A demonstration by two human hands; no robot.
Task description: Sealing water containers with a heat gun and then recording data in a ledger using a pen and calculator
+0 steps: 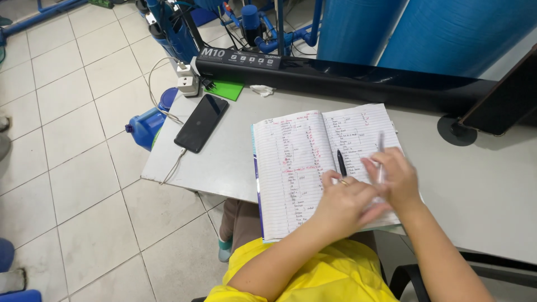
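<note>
While both hands are laid over the open notebook [313, 162] on the grey table [224, 162], a black pen [341, 163] is pinched in the left hand [344, 204], fingers curled. A second, pale pen [380, 159] is gripped by the right hand [398, 179], blurred. Pages should be pressed flat, strokes kept on the ruled lines. Counted: one notebook, two pens, one dark phone [201, 123].
</note>
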